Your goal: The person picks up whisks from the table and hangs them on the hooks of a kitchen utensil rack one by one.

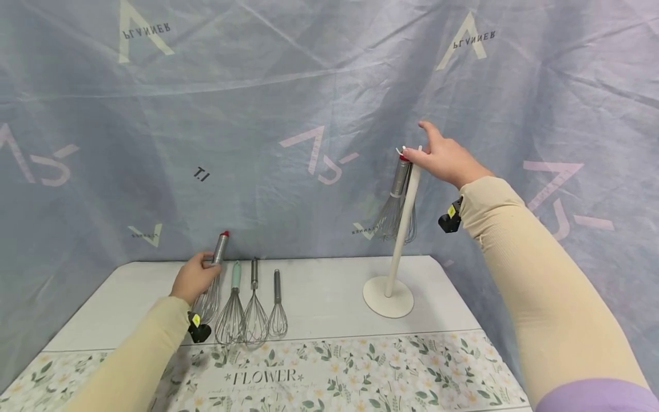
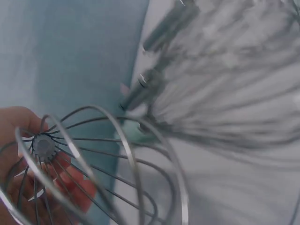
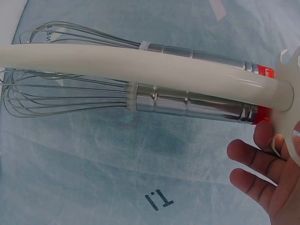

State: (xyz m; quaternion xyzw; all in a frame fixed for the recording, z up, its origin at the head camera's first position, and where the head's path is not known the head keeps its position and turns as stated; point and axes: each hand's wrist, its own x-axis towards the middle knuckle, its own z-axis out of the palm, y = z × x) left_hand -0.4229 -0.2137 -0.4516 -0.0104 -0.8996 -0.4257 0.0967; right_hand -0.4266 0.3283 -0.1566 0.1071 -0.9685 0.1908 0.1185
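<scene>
Held in my left hand (image 1: 197,277) is a wire whisk (image 1: 220,247) with a silver handle and a red end, tilted above the left of the table. Its wire loops (image 2: 133,161) fill the near part of the left wrist view. At the top of a white stand (image 1: 405,229), my right hand (image 1: 448,160) has its fingers spread, with a fingertip at the red end of a hanging whisk (image 1: 399,177). Two silver-handled whisks hang on the stand, the nearer whisk (image 3: 187,101) and another whisk (image 3: 197,54) partly behind the pole.
A mint-handled whisk (image 1: 236,276) and two grey-handled whisks, one larger whisk (image 1: 254,274) and one smaller whisk (image 1: 277,286), lie side by side on the white table (image 1: 329,292). A floral mat (image 1: 370,372) covers its front. Blue-grey cloth (image 1: 257,143) hangs behind.
</scene>
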